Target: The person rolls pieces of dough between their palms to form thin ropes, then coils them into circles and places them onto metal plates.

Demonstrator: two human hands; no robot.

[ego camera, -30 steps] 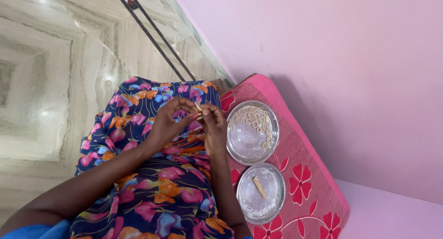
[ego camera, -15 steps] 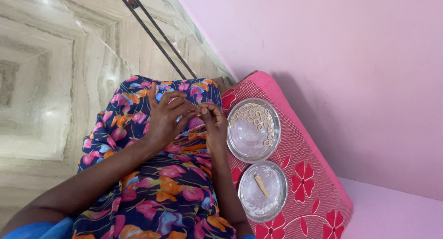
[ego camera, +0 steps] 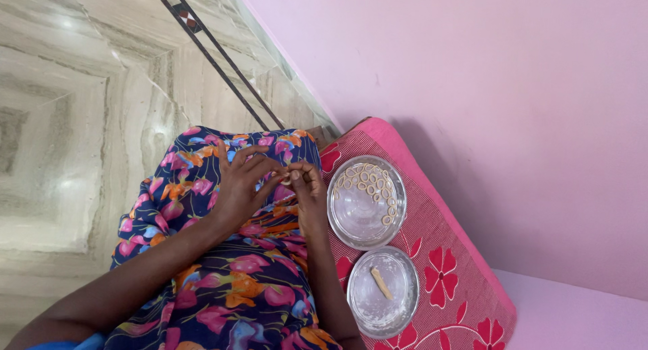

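Pale dough piece (ego camera: 286,181), small and cream-coloured, pinched between the fingertips of both hands above the lap; its exact shape is too small to tell. Left hand (ego camera: 241,181): fingers curled inward, tips meeting the dough. Right hand (ego camera: 308,188): thumb and forefinger closed on the same piece, just beside the left. Both rest over a dark blue floral dress (ego camera: 229,276) with pink and orange blooms. Near plate (ego camera: 382,292), round steel, on a red flowered cushion (ego camera: 445,269), carrying one short dough stick (ego camera: 381,283). Far plate (ego camera: 366,201), round steel, touching the first, with many small dough rings (ego camera: 370,178) lying along its further rim. Beyond: marble floor (ego camera: 74,107) with a dark inlaid line, pink wall (ego camera: 472,87). Against the frame a second before: the dough then stood up between the fingers as a longer strip; now it is drawn down tight between the fingertips, and the hands sit slightly lower and closer together.
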